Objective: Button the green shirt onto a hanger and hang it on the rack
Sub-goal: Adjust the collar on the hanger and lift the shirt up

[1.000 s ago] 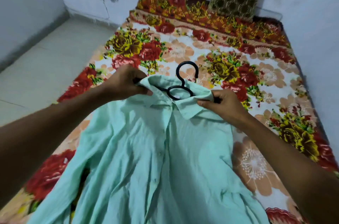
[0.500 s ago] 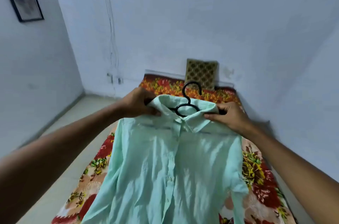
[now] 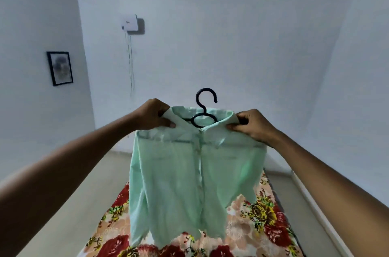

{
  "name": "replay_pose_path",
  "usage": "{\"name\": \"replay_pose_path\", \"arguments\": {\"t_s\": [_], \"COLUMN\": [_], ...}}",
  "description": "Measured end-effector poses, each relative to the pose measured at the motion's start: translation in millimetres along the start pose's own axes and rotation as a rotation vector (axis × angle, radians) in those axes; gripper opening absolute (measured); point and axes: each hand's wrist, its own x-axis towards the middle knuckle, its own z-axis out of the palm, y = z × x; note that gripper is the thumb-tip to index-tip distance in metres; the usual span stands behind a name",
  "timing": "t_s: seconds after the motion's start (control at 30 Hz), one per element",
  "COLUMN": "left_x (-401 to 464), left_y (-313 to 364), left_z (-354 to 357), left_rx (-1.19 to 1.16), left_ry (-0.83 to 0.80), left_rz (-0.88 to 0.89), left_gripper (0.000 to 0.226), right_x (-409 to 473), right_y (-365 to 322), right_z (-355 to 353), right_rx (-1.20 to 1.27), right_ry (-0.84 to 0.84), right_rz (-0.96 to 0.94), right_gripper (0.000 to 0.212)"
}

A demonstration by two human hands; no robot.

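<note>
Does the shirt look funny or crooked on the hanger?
Nothing stands out. The green shirt hangs straight on the black hanger, buttoned down the front, with the left hand and right hand gripping its shoulders.

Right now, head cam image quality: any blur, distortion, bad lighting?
Head view: strong wide-angle bend, walls and ceiling edge curve; flat, dim bluish light; the green shirt looks soft and smeared at its hem, the hanger hook crisp; wall box casts a shadow to its right.
</note>
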Motion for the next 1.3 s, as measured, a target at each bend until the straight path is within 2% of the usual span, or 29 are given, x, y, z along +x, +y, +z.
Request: {"name": "replay_pose_path", "arguments": {"t_s": [0.07, 0.17, 0.23, 0.33, 0.43, 0.53, 0.73, 0.9, 1.0, 1.17, 1.3], "left_x": [-10, -27, -23, -19, -15, -11, -8, -1, 1, 1, -2], "left_y": [18, 49, 75, 112, 128, 143, 151, 169, 183, 196, 206], "left_z": [-17, -43, -60, -83, -97, -114, -134, -136, -135, -135, -132], "left_rx": [-0.004, -0.030, -0.106, -0.262, -0.325, -0.359, -0.364, -0.374, -0.361, -0.377, -0.351], "left_ry": [-0.004, -0.057, -0.008, 0.036, 0.059, 0.128, 0.304, 0.285, 0.288, 0.302, 0.286], "left_rz": [0.008, 0.061, 0.134, 0.173, 0.168, 0.146, 0.131, 0.156, 0.187, 0.193, 0.207], "left_gripper": [0.024, 0.051, 0.061, 0.046, 0.022, 0.011, 0.009, 0.007, 0.008, 0.008, 0.009], "right_x": [-13, -30, -32, -32, -30, -29, -45, -56, -61, -80, -81], "right_y": [-24, -55, -70, -97, -119, -138, -142, -146, -150, -142, -141], "right_z": [-14, -23, -25, -18, -9, -11, -51, -72, -81, -107, -112], "right_rx": [-0.003, -0.005, -0.003, -0.006, -0.060, -0.054, -0.293, -0.401, -0.418, -0.372, -0.460], "right_ry": [0.033, 0.077, 0.104, 0.101, 0.095, 0.118, -0.020, 0.112, 0.193, 0.135, 0.201], "right_rz": [-0.027, -0.028, -0.036, -0.053, -0.059, -0.054, -0.076, -0.035, -0.015, 0.036, 0.065], "right_gripper": [0.020, 0.017, 0.014, 0.007, 0.009, 0.005, 0.017, 0.008, 0.013, 0.014, 0.021]}}
